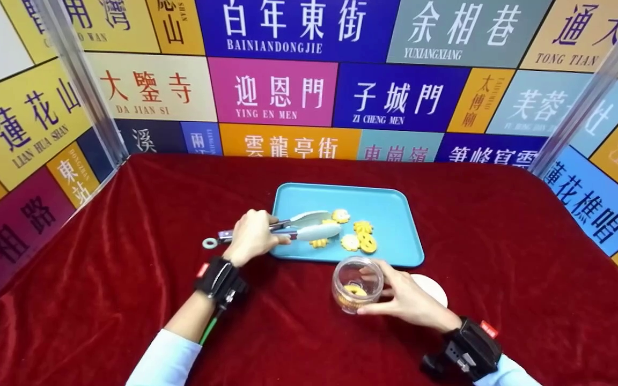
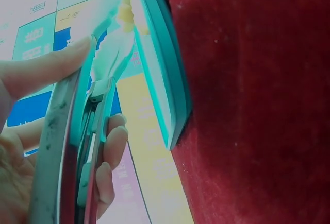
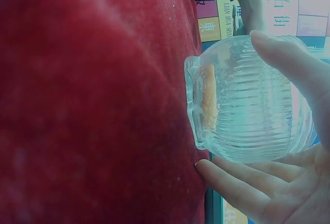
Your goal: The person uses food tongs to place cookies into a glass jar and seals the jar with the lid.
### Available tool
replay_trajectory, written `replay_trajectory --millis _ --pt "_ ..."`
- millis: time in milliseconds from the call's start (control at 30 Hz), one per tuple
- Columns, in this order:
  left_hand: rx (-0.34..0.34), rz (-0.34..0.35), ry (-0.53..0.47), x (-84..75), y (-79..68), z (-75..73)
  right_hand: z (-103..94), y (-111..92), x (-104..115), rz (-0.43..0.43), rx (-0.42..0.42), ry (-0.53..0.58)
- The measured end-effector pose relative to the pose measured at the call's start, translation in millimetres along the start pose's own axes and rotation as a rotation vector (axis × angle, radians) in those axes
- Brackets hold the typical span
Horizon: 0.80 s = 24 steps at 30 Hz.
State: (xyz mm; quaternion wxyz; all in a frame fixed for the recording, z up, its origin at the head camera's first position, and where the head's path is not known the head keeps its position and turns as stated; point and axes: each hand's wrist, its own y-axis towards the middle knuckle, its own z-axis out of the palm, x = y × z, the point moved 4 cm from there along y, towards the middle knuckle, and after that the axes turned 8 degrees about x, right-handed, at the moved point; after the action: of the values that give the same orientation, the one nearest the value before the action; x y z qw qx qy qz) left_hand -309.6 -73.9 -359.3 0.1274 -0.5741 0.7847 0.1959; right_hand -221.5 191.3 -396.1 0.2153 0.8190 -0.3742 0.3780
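My left hand [image 1: 252,236] grips a pair of tongs [image 2: 56,147] with pale heads. The tongs' heads [image 1: 317,231] stand apart, low over the yellow cookies at the left of a blue tray [image 1: 389,206]. In the left wrist view, a yellow cookie [image 2: 125,15] shows by the tips. Several flower-shaped and ring-shaped cookies [image 1: 363,227] lie on the tray. In front of the tray, my right hand [image 1: 408,297] holds a clear ribbed jar [image 3: 252,100] from its right side, thumb and fingers around it. The uncovered jar stands upright with a cookie [image 3: 209,98] at its bottom.
A white round lid [image 1: 431,289] lies on the cloth beyond my right hand, partly hidden by it. Dark red cloth [image 1: 126,300] covers the table. Behind stands a wall of colourful printed signs [image 1: 271,91], with clear upright posts [image 1: 92,102] at the table's back corners.
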Motion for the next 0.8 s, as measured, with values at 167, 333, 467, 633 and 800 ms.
replay_trajectory --millis 167,333,467,633,800 --pt "-0.011 0.021 -0.033 1.2 -1.1 -2.2 -0.2 0.0 0.4 0.002 0.0 0.002" --pt "-0.007 0.022 -0.105 4.9 -2.4 -6.1 0.2 0.4 -0.2 0.006 0.008 0.021" --pt "-0.015 0.041 -0.158 8.5 -4.6 -10.4 0.4 0.9 -0.3 0.005 0.015 0.049" --pt "-0.038 0.093 -0.214 10.9 -7.6 -16.4 0.6 0.8 -0.4 0.003 0.016 0.051" --pt "-0.065 0.144 -0.242 12.0 -9.8 -21.4 0.8 0.8 -0.6 -0.001 0.016 0.051"
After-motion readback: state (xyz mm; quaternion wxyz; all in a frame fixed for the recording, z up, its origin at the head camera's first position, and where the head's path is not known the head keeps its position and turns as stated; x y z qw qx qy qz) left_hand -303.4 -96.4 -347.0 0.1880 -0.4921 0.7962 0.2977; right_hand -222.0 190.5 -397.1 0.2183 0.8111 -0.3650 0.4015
